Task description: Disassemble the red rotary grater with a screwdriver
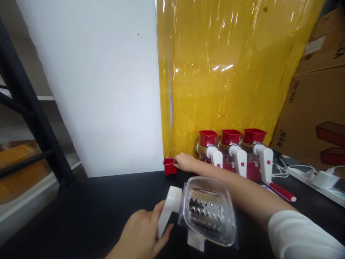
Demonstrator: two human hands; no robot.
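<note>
Behind the black table (107,205), a white panel (105,90) was seen on the left and a yellow plastic curtain (229,72) on the right. Shelves (43,98) and a black metal frame (29,82) were seen at the far left; a large cardboard box (304,108) was placed at the right.

At the front, a clear-bodied grater (208,212) was held tilted, its open top turned toward the camera, so that the perforated metal drum (206,214) was seen inside. Its white crank (170,208) was gripped by the left hand (144,230), with the fingers closed around it. Whether the grater was touching the table could not be told.

The right hand (184,162) was stretched across behind the grater, and the rim of a small red cup (170,167) was pinched narrowly between its fingers. The cup was located at the table's back edge, near the foot of the curtain. A white sleeve (299,230) was worn on that arm.

Three red-topped graters (231,137) were lined up before the curtain, partly hidden by the forearm. Beside them, a white plug (325,178) was seated on a power strip (304,180).
</note>
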